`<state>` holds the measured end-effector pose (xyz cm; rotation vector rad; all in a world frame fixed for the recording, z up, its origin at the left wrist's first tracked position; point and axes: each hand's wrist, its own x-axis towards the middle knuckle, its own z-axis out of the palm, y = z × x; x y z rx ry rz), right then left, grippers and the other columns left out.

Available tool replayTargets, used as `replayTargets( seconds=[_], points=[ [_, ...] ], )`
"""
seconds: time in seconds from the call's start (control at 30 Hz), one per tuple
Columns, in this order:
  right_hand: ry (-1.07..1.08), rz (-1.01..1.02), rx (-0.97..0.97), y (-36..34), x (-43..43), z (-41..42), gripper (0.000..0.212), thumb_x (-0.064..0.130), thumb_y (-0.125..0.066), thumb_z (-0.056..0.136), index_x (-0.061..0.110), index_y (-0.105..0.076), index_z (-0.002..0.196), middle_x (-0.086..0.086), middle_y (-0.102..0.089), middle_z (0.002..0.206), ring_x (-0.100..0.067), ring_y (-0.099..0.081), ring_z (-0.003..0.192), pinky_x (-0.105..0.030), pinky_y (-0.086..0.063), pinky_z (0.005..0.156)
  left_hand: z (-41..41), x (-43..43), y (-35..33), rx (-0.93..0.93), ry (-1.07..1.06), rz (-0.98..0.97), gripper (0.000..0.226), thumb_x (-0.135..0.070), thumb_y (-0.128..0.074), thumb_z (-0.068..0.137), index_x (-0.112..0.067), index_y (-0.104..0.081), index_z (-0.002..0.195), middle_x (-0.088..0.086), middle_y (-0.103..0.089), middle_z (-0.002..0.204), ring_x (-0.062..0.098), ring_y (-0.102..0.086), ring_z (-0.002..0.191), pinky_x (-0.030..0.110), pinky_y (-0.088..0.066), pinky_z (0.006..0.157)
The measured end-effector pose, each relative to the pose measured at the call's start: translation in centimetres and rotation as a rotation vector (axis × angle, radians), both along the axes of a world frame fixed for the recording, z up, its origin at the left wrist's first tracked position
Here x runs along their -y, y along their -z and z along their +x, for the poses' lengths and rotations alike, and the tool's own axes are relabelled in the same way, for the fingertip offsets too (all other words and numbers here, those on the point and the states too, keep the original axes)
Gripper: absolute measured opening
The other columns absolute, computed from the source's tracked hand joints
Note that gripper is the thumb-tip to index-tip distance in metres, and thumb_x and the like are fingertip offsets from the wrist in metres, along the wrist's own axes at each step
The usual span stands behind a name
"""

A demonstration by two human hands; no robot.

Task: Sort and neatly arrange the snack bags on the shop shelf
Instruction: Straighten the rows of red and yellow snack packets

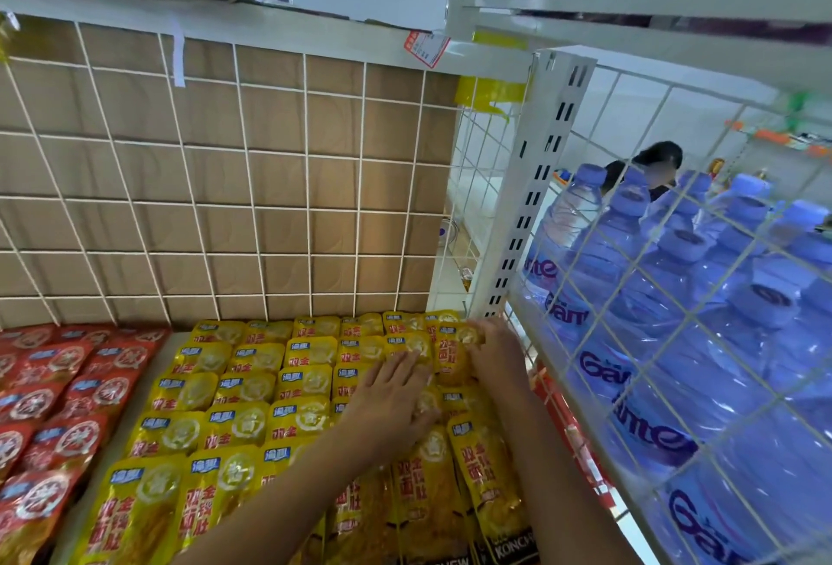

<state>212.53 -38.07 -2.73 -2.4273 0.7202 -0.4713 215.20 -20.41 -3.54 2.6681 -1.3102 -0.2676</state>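
Yellow bags [252,389] lie in rows on the shelf [118,438], red bags [67,384] at their 9 o'clock. The left hand [391,389] presses flat, fingers straight, on yellow bags. The right hand [493,355], at its 2 o'clock, touches a back bag; grip unclear.

Head camera looks forward and down, close above the snack bags [252,389].

Yellow snack bags [252,384] lie flat in overlapping rows at lower centre, printed faces up; red snack bags [67,384] lie likewise at lower left, a bare shelf [167,346] strip between
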Motion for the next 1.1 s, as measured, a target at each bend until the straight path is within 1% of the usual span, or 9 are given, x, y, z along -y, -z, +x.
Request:
replayTargets(
  seconds=[0.13, 0.3, 0.47, 0.6, 0.73, 0.8, 0.9, 1.0, 1.1],
  points=[
    [0.036, 0.066, 0.066, -0.6, 0.4, 1.0, 0.037, -0.006, -0.048, 0.082, 0.013, -0.067, 0.108, -0.003, -0.062, 0.114, -0.021, -0.058, 0.103, -0.031, -0.046, 0.082, 0.0, 0.0, 0.2, 0.001, -0.001, -0.024, 0.061, -0.052, -0.026, 0.096, -0.027, -0.009, 0.149, -0.004, 0.003, 0.158, 0.014, 0.01, 0.144, 0.04, 0.003, 0.118],
    [0.02, 0.094, -0.017, -0.7, 0.8, 1.5, 0.042, -0.008, -0.044, 0.081, 0.016, -0.065, 0.107, -0.006, -0.062, 0.115, -0.022, -0.055, 0.104, -0.034, -0.049, 0.082, 0.0, 0.0, 0.3, 0.007, -0.001, -0.031, 0.061, -0.052, -0.024, 0.097, -0.027, -0.008, 0.149, -0.004, 0.004, 0.158, 0.014, 0.012, 0.144, 0.04, 0.005, 0.118],
    [-0.041, 0.112, -0.08, -1.2, 1.2, 1.9, 0.041, -0.008, -0.046, 0.08, 0.019, -0.067, 0.103, -0.005, -0.061, 0.114, -0.02, -0.056, 0.095, -0.025, -0.042, 0.067, 0.0, -0.1, 0.6, 0.01, -0.003, -0.039, 0.061, -0.052, -0.024, 0.096, -0.027, -0.007, 0.149, -0.004, 0.005, 0.158, 0.014, 0.012, 0.144, 0.038, 0.006, 0.117],
    [-0.04, 0.149, -0.066, -1.4, 1.5, 2.3, 0.042, -0.009, -0.044, 0.079, 0.018, -0.067, 0.101, -0.008, -0.061, 0.112, -0.022, -0.058, 0.095, -0.027, -0.047, 0.068, 0.1, -0.1, 0.7, 0.02, -0.005, -0.041, 0.062, -0.053, -0.024, 0.096, -0.027, -0.007, 0.149, -0.004, 0.005, 0.158, 0.014, 0.011, 0.144, 0.037, 0.007, 0.117],
    [-0.066, 0.166, -0.107, -1.0, 1.4, 2.2, 0.035, -0.005, -0.049, 0.083, 0.019, -0.065, 0.102, -0.004, -0.059, 0.104, -0.01, -0.051, 0.07, -0.019, -0.037, 0.052, 0.1, -0.1, 0.8, 0.021, -0.002, -0.041, 0.061, -0.053, -0.023, 0.096, -0.027, -0.006, 0.149, -0.004, 0.005, 0.158, 0.014, 0.011, 0.144, 0.038, 0.007, 0.117],
    [-0.079, 0.175, -0.103, -1.0, 1.5, 2.1, 0.032, -0.004, -0.051, 0.083, 0.019, -0.065, 0.101, -0.001, -0.056, 0.101, -0.007, -0.05, 0.069, -0.019, -0.039, 0.053, 0.1, -0.1, 0.7, 0.02, -0.001, -0.039, 0.061, -0.053, -0.023, 0.096, -0.027, -0.006, 0.149, -0.004, 0.005, 0.158, 0.014, 0.011, 0.144, 0.038, 0.006, 0.118],
    [-0.081, 0.169, -0.092, -0.9, 1.4, 1.9, 0.032, -0.004, -0.05, 0.084, 0.019, -0.064, 0.101, 0.002, -0.054, 0.1, -0.013, -0.053, 0.08, -0.022, -0.044, 0.06, 0.1, 0.0, 0.7, 0.019, 0.001, -0.033, 0.062, -0.053, -0.023, 0.096, -0.027, -0.006, 0.15, -0.004, 0.006, 0.158, 0.014, 0.011, 0.144, 0.038, 0.006, 0.118],
    [-0.055, 0.181, -0.061, -0.5, 1.1, 1.7, 0.034, -0.005, -0.046, 0.084, 0.018, -0.064, 0.101, -0.001, -0.059, 0.106, -0.014, -0.053, 0.09, -0.03, -0.048, 0.075, 0.1, 0.0, 0.7, 0.012, 0.0, -0.025, 0.062, -0.053, -0.023, 0.096, -0.027, -0.005, 0.149, -0.004, 0.005, 0.158, 0.014, 0.011, 0.144, 0.038, 0.006, 0.118],
    [-0.05, 0.188, -0.037, -0.1, 1.0, 1.5, 0.033, -0.005, -0.045, 0.084, 0.016, -0.065, 0.102, -0.005, -0.063, 0.112, -0.013, -0.052, 0.09, -0.027, -0.046, 0.078, 0.2, 0.1, 0.3, 0.016, 0.008, -0.037, 0.06, -0.051, -0.026, 0.097, -0.026, -0.011, 0.149, -0.003, 0.001, 0.158, 0.015, 0.008, 0.145, 0.039, 0.004, 0.118]
  ],
)
